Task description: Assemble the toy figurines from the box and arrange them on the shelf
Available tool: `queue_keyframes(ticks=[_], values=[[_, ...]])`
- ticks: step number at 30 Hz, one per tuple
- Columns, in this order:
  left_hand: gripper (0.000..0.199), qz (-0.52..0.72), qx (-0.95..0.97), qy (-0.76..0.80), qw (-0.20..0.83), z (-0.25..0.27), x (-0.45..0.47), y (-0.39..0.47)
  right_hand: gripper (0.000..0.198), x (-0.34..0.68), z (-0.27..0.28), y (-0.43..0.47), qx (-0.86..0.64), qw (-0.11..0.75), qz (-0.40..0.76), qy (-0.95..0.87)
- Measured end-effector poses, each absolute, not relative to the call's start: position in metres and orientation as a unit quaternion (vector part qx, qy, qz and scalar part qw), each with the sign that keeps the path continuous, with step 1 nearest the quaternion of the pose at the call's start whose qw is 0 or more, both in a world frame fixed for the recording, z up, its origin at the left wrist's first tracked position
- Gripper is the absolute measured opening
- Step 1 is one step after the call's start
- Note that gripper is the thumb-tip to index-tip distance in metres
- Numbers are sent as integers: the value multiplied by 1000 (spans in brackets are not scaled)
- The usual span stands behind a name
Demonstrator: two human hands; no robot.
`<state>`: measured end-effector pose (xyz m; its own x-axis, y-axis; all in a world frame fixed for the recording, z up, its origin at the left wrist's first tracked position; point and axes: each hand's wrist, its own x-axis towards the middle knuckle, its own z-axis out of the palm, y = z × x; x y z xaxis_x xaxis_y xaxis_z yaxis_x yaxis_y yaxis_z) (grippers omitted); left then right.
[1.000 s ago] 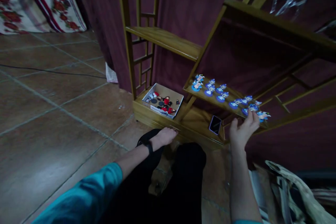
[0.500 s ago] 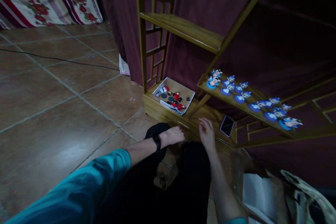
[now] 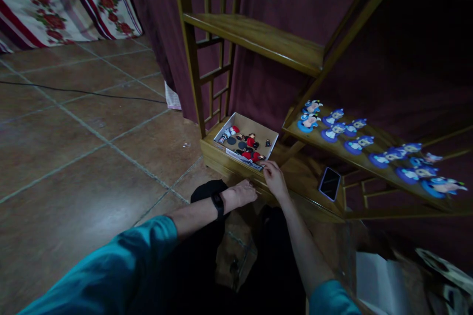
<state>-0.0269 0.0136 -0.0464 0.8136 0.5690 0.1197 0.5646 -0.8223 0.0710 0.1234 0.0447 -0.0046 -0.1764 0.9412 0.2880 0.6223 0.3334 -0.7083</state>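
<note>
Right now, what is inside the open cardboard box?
The cardboard box holds figurines, some with red clothing, two dark discs and a small dark piece. The right hand partly covers the box's near right corner; anything beneath the figurines is hidden.

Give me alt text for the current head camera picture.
A right hand is at the edge of an open box of small figures, some red, low on a wooden shelf unit. The left hand is near the left knee; at right, blue-based figurines line a raised shelf and a phone lies lower.
</note>
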Motion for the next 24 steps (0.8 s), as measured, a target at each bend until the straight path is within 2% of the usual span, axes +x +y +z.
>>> queue_keyframes(ticks=[2, 7, 10, 13, 18, 24], values=[[17, 23, 940, 338, 45, -23, -31, 33, 34, 118, -8, 58, -527, 361, 223, -736], [21, 63, 842, 533, 59, 35, -61, 94, 35, 111, -17, 87, -540, 368, 219, -725], [23, 147, 759, 631, 68, 47, -85, 124, 34, 105, -21, 100, -550, 366, 214, -720], [19, 301, 652, 677, 161, 44, -101, 148, 34, 95, -24, 111, -564, 358, 210, -714], [8, 579, 373, 593, 417, 41, -109, 178, 34, 86, -30, 133, -589, 354, 213, -695], [15, 684, 148, 459, 547, 46, -127, 189, 31, 82, -37, 156, -597, 359, 228, -680]])
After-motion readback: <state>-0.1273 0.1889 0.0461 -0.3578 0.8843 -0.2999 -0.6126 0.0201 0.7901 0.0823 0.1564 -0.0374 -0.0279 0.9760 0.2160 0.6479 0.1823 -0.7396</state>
